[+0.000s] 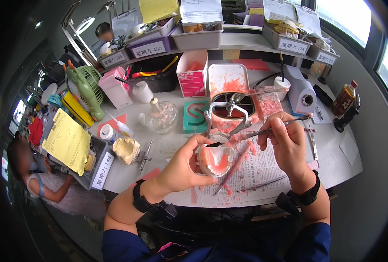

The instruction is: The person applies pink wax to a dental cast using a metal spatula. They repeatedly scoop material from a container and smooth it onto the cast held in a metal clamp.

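My left hand [176, 168] is closed around a dental cast [220, 168] with pink wax along its arch, thumb at the near side and fingers at the far side. In my right hand [288, 142], fingers pinch a slim wax knife [264, 132]. Its dark blade [213, 144] is over the cast's far rim; whether it touches the wax I cannot tell. A bit of pink wax sits at the knife's other end. Under both hands a printed newspaper [268, 174] carries pink wax scraps and a pink-coated tool [237, 168]. Just beyond stands a metal dental articulator [231, 107].
Left of my hands are a yellowish plaster cast [126, 151], a glass spirit lamp [161, 117] and a green block [196, 116]. Farther back are a wax box [193, 81] and a white-blue device [301, 94]. A bottle [346, 97] stands right. Another person [50, 187] is at the left.
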`<action>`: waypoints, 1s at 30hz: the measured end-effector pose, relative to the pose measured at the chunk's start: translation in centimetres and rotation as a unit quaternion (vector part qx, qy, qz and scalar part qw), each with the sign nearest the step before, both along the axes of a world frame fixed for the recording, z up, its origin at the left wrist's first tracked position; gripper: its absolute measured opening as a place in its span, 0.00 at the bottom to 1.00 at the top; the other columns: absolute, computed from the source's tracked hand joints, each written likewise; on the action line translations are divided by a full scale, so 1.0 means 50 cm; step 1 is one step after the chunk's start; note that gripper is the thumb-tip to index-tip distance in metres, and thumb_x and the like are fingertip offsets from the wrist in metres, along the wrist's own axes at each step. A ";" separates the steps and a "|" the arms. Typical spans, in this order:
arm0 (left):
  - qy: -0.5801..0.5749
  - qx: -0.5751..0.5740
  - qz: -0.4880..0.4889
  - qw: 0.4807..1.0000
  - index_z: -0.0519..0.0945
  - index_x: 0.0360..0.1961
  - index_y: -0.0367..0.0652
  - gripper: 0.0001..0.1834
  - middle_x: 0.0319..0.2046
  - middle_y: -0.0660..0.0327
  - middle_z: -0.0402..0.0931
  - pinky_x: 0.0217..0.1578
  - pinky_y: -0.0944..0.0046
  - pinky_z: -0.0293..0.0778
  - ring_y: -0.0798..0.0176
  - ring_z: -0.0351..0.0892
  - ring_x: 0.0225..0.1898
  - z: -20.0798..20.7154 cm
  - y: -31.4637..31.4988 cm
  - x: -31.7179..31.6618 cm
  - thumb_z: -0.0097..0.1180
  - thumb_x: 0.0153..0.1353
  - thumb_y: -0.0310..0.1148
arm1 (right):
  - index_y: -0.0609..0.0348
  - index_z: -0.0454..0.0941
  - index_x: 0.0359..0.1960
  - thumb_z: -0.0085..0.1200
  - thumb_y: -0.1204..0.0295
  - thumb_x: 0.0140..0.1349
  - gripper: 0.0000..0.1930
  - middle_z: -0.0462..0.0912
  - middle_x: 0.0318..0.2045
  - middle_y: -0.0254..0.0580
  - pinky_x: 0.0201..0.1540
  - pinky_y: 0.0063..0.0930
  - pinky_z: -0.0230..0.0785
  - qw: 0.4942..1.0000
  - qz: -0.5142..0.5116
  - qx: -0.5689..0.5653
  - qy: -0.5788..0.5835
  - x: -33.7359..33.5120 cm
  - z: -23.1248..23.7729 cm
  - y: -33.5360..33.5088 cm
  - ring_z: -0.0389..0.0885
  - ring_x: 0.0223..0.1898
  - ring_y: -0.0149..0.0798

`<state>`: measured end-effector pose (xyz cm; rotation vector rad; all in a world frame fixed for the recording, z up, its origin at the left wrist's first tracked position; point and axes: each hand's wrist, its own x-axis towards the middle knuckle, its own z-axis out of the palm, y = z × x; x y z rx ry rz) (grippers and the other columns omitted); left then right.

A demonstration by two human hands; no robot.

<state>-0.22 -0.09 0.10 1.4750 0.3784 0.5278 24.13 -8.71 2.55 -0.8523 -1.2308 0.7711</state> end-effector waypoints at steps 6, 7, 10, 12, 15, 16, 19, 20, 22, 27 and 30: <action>0.008 -0.003 0.004 1.000 0.62 0.56 0.43 0.40 0.51 0.64 0.65 0.51 0.66 0.73 0.70 0.71 0.53 0.007 -0.002 0.000 0.70 0.44 0.16 | 0.67 0.73 0.34 0.42 0.64 0.73 0.17 0.79 0.25 0.42 0.28 0.22 0.68 1.000 -0.002 0.001 -0.019 0.000 0.004 -0.002 0.76 0.24 0.30; 0.005 -0.004 0.005 1.000 0.62 0.56 0.43 0.40 0.51 0.64 0.65 0.52 0.65 0.73 0.70 0.71 0.53 0.008 -0.003 0.001 0.69 0.44 0.16 | 0.67 0.73 0.34 0.42 0.64 0.73 0.17 0.79 0.25 0.42 0.28 0.22 0.68 1.000 -0.001 -0.001 -0.013 0.000 0.003 -0.002 0.76 0.24 0.30; -0.002 0.000 0.002 1.000 0.62 0.56 0.42 0.40 0.51 0.64 0.65 0.53 0.64 0.72 0.69 0.70 0.54 0.008 -0.003 0.002 0.69 0.44 0.15 | 0.67 0.73 0.34 0.42 0.64 0.73 0.17 0.79 0.25 0.42 0.28 0.22 0.68 1.000 0.003 -0.003 0.001 0.002 0.001 -0.003 0.76 0.24 0.30; -0.005 0.000 -0.002 1.000 0.62 0.56 0.42 0.39 0.51 0.64 0.65 0.54 0.64 0.71 0.69 0.70 0.54 0.008 -0.003 0.002 0.69 0.44 0.15 | 0.68 0.73 0.34 0.43 0.64 0.73 0.17 0.79 0.25 0.42 0.29 0.22 0.69 1.000 0.002 -0.002 -0.002 0.001 0.002 -0.004 0.76 0.24 0.30; -0.008 -0.009 -0.006 1.000 0.62 0.56 0.42 0.39 0.51 0.63 0.65 0.55 0.64 0.71 0.69 0.70 0.54 0.006 -0.002 0.000 0.69 0.44 0.15 | 0.68 0.73 0.34 0.43 0.64 0.73 0.17 0.79 0.25 0.43 0.29 0.23 0.69 1.000 -0.004 0.003 0.000 0.002 0.004 -0.005 0.76 0.25 0.31; -0.009 -0.011 -0.006 1.000 0.62 0.56 0.42 0.39 0.51 0.63 0.65 0.55 0.64 0.71 0.69 0.70 0.54 0.006 -0.002 0.000 0.69 0.44 0.15 | 0.68 0.73 0.34 0.43 0.64 0.73 0.17 0.79 0.25 0.43 0.29 0.24 0.69 1.000 -0.008 0.006 0.015 0.005 0.002 -0.006 0.76 0.25 0.31; -0.016 -0.015 -0.002 1.000 0.62 0.55 0.42 0.39 0.51 0.63 0.66 0.54 0.65 0.71 0.70 0.70 0.54 0.005 -0.004 0.001 0.70 0.44 0.15 | 0.68 0.72 0.34 0.43 0.65 0.73 0.16 0.78 0.26 0.43 0.29 0.24 0.69 0.999 -0.011 0.029 0.025 0.007 0.005 -0.009 0.76 0.25 0.33; -0.020 -0.016 0.000 1.000 0.62 0.55 0.42 0.39 0.51 0.63 0.66 0.54 0.65 0.71 0.70 0.70 0.53 0.005 -0.005 0.002 0.70 0.43 0.15 | 0.68 0.72 0.33 0.43 0.65 0.73 0.16 0.78 0.26 0.43 0.29 0.24 0.69 0.999 -0.010 0.039 0.022 0.008 0.008 -0.010 0.76 0.25 0.33; -0.009 -0.003 -0.005 1.000 0.62 0.55 0.43 0.39 0.51 0.63 0.66 0.53 0.65 0.72 0.70 0.71 0.53 0.010 -0.005 -0.003 0.70 0.43 0.15 | 0.67 0.72 0.33 0.42 0.67 0.73 0.15 0.76 0.28 0.43 0.28 0.25 0.68 0.992 -0.044 0.101 0.066 0.020 0.017 -0.014 0.75 0.25 0.33; -0.016 0.017 -0.016 1.000 0.64 0.55 0.43 0.39 0.50 0.64 0.66 0.52 0.66 0.73 0.70 0.72 0.51 0.013 -0.005 -0.005 0.70 0.42 0.16 | 0.65 0.73 0.34 0.41 0.66 0.73 0.14 0.74 0.30 0.38 0.28 0.21 0.64 0.964 -0.225 0.141 -0.003 0.109 0.027 -0.015 0.72 0.25 0.28; -0.023 0.081 -0.009 0.996 0.67 0.54 0.44 0.38 0.49 0.63 0.63 0.52 0.67 0.73 0.68 0.70 0.53 0.021 -0.008 -0.003 0.71 0.40 0.18 | 0.64 0.73 0.35 0.43 0.66 0.73 0.14 0.75 0.31 0.37 0.28 0.19 0.63 0.944 -0.297 0.086 -0.111 0.145 0.019 -0.005 0.72 0.26 0.26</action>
